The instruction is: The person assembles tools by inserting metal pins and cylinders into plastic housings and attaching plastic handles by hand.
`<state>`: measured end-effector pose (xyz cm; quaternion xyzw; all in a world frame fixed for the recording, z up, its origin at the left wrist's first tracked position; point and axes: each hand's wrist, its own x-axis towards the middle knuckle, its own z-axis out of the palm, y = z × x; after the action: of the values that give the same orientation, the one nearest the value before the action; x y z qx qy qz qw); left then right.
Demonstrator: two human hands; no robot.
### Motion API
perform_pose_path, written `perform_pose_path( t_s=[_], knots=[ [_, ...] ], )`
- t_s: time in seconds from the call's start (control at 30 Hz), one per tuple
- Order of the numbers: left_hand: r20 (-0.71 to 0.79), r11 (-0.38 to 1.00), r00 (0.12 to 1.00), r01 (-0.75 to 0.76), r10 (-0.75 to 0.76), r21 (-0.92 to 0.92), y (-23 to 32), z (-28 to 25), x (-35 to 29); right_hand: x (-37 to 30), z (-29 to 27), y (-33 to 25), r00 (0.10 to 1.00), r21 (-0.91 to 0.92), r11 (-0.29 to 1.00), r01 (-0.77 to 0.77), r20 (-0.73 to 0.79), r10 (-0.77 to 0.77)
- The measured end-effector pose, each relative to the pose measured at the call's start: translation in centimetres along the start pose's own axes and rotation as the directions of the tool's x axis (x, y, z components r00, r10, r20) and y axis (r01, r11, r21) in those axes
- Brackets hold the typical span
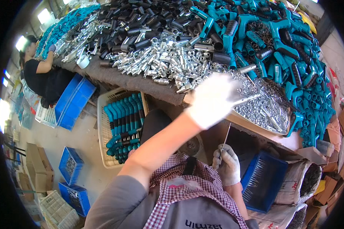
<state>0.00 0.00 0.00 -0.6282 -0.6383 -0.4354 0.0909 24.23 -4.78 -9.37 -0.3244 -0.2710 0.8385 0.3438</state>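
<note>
Workbench (132, 81) | crate (101, 131): teal handles (122, 110) | left hand (213, 101): grip unclear | right hand (228, 165): pinching rod (227, 134)

We can make out one clear line of lettering: a short word in dark letters on the grey shirt (179, 213) that the person wears, low at the lower edge of the view, where it reads upside down to us. On the white sack (286, 191) at the right, we see small red printed marks (295, 186), too small for us to read. On the checked apron (164, 196), we notice a pink and pale patch (179, 183) on the bib, but we cannot tell whether it carries any lettering.
</note>
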Motion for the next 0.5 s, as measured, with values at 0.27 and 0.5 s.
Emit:
perform_pose_path(
  t_s=[0.27,0.5],
  knots=[
    [0.153,0.922,0.948,0.219,-0.279,0.320,-11.3,-3.1,-3.7,1.3,3.1,0.6,0.995,-0.051,0.994,-0.095,0.014,0.096],
    [0.432,0.878,0.859,0.040,-0.274,0.477,-12.5,-3.0,-1.5,1.5,4.6,0.5,0.977,-0.113,0.989,-0.096,0.181,0.116]
  ],
)
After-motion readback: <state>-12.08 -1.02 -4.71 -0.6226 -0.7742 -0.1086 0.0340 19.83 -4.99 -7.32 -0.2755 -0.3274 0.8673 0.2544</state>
